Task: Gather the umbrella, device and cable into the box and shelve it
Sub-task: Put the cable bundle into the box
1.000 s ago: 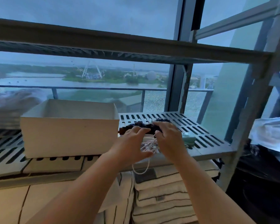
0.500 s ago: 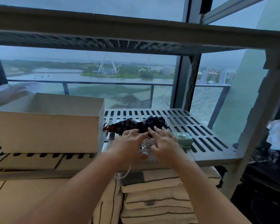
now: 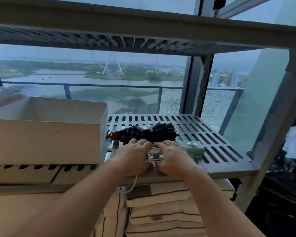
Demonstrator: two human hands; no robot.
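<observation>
Head view: left hand (image 3: 132,156) and right hand (image 3: 173,158) together, both clutching the white cable (image 3: 153,155) just right of the cardboard box (image 3: 46,141); folded umbrella (image 3: 149,132) and green device (image 3: 191,147) also on its right. Risk: hanging loop (image 3: 133,185) may snag the slatted shelf (image 3: 220,151) edge.

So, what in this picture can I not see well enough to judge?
Head view only:
cable: mostly under the left hand and right hand; their grip on it is unclear.
box: its near wall hides the floor, so contents unknown.
device: left end behind the right hand.
umbrella: front edge covered by both hands.
</observation>
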